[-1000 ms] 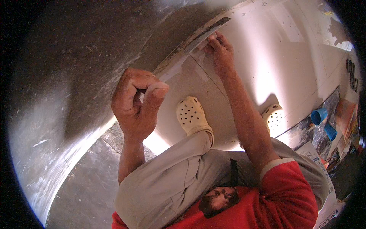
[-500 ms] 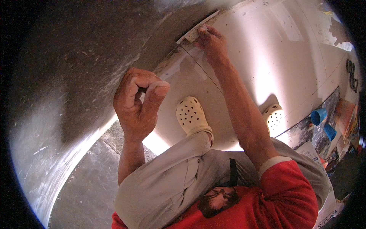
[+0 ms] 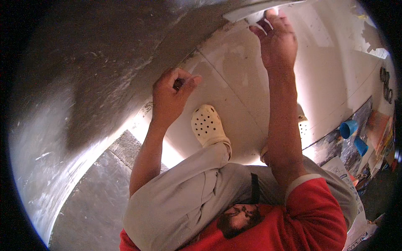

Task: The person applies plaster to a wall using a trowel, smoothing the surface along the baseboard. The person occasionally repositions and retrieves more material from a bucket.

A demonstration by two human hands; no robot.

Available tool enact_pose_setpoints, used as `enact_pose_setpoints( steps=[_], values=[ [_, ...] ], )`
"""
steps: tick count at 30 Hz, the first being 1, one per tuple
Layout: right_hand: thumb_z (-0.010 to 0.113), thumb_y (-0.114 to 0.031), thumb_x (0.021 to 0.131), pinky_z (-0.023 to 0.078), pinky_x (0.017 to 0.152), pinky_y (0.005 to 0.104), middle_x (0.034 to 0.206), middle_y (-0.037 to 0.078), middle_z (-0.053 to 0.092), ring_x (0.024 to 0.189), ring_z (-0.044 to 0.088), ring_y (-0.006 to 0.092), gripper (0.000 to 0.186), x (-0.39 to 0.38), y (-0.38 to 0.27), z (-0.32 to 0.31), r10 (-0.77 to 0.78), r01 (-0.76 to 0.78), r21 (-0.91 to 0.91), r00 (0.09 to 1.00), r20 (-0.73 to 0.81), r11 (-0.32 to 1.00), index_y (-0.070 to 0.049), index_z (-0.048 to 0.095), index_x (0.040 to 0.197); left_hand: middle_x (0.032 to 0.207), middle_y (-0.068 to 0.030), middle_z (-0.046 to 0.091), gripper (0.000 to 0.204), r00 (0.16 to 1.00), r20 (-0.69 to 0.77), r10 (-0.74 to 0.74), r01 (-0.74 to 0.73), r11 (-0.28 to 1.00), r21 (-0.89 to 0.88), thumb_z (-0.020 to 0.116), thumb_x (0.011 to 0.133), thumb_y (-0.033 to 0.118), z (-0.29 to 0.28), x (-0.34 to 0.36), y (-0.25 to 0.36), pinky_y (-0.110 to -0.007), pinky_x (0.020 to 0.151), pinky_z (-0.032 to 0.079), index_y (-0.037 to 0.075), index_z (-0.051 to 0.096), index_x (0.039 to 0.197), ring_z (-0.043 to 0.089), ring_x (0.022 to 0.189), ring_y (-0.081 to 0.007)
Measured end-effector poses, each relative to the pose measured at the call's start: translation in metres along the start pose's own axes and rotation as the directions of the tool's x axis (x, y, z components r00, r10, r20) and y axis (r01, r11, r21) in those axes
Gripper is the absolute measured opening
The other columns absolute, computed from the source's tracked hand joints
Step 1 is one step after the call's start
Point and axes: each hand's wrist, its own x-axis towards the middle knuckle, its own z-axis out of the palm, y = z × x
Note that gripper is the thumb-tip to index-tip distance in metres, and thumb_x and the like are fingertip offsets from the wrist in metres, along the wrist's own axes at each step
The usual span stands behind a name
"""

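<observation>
My right hand (image 3: 279, 44) reaches to the far edge of the pale surface. It grips a long, flat-bladed trowel (image 3: 243, 13) with thumb and fingers, partly spread, and the blade lies along the joint with the dark wall. Bright light and the fingers hide much of the handle. My left hand (image 3: 173, 94) hovers nearer to me beside the wall, fingers curled in toward the thumb. Nothing shows in it. Below and right of that hand is my cream clog (image 3: 206, 122), with holes in its top.
The dark, scuffed wall (image 3: 100, 62) curves along the left. Thin joint lines cross the pale surface (image 3: 234, 79). At the right lie two blue cups (image 3: 348, 129), a dark coiled thing (image 3: 386, 85) and several loose items. A printed bag (image 3: 341, 167) rests beside my leg.
My right hand has slid the trowel farther away and to the right along the wall joint. My left hand has moved forward and right, fingers still curled.
</observation>
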Motion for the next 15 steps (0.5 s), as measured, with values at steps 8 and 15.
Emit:
enact_pose_setpoints(
  steps=[8,15],
  values=[
    [0.064,-0.012,0.101,0.061,0.080,0.0351,0.113,0.011,0.067,0.094,0.068,0.0204,0.053,-0.039,0.119,0.000,0.303,-0.290,-0.211,0.953,0.030,0.933,0.006,0.047,0.147,0.085,-0.0108,0.069,0.033,0.990,0.124,-0.063,0.034,0.975,0.220,0.077,0.094,0.035,0.039,-0.021,-0.084,-0.039,0.074,0.054,0.003,0.069,0.095,0.068,0.078,-0.0238],
    [0.064,-0.009,0.099,0.059,0.070,0.0326,0.108,0.011,0.068,0.086,0.068,0.0193,0.054,-0.026,0.100,0.019,0.315,-0.316,-0.062,0.949,-0.022,0.947,0.004,0.046,0.148,0.089,-0.0125,0.068,0.032,0.997,0.003,-0.075,0.072,0.974,0.213,0.076,0.094,0.035,0.046,-0.035,-0.108,-0.040,0.076,0.054,0.004,0.068,0.096,0.069,0.081,-0.0259]
  ],
)
